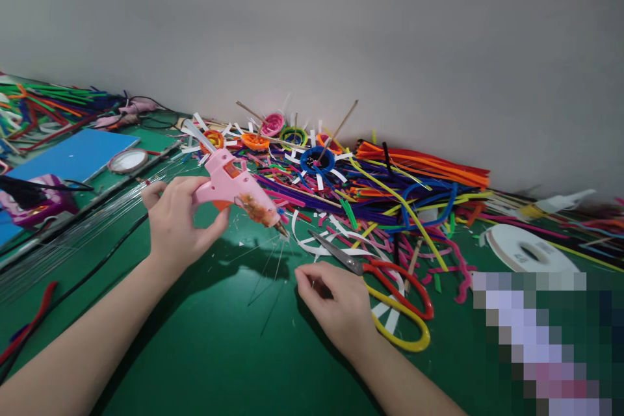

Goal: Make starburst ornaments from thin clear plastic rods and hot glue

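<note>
A pink hot glue gun (244,185) is in my left hand (178,221), its body tilted so that the metal nozzle points down to the right. Several fine wires (277,266) fan out just under the nozzle; I cannot tell what joins them. Close to the right of these wires, my right hand (336,302) is closed in a pinch. What it holds, if anything, is too small to make out. Beside that hand lie scissors (348,259) with one red and one yellow handle, and white paper strips (341,248) curl around their blades.
Behind the glue gun stand small coiled cups, one blue (316,161) and one pink (273,123). Colourful pipe cleaners (424,166) are heaped along the wall. A white ribbon spool (502,244) lies at right. At left are a blue board (88,149) and a black cable (104,263).
</note>
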Motion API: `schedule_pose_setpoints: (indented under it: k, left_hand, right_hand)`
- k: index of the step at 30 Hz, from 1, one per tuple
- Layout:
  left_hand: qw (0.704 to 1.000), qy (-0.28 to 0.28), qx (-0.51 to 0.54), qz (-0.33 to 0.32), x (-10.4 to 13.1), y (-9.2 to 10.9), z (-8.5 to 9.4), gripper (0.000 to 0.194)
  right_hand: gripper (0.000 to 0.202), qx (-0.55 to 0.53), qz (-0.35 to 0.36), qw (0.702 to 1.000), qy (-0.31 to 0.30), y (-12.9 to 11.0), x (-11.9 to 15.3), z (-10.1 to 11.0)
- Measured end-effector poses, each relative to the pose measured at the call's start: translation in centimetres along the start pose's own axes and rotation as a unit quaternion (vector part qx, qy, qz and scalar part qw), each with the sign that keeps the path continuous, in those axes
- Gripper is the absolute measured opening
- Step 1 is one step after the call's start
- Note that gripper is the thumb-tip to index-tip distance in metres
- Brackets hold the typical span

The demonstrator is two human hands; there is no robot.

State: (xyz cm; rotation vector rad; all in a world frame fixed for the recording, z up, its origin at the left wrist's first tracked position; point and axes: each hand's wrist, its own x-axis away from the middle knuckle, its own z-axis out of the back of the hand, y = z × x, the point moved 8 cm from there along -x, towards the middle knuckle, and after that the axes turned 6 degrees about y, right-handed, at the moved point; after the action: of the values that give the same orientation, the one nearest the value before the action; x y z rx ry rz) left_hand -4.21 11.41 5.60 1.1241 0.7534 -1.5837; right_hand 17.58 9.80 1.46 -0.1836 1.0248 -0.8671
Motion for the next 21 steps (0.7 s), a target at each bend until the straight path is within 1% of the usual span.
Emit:
schedule_pose_setpoints:
  k: [6, 15, 21]
  left_hand:
    - [1.0, -0.013, 0.0, 0.002, 0.11, -0.02, -0.17, 0.037]
    - [1.0, -0.008, 0.013, -0.005, 0.12, 0.08, -0.2, 0.037]
    - [1.0, 0.001, 0.022, 0.001, 0.11, 0.02, -0.07, 0.036]
  right_hand:
    - [0.017, -0.004, 0.002, 1.0, -0.001, 0.01, -0.02, 0.01]
    - [0.016, -0.01, 0.003, 1.0, 0.003, -0.06, 0.06, 0.01]
    - [0.016, -0.01, 0.001, 1.0, -0.006, -0.04, 0.0, -0.07]
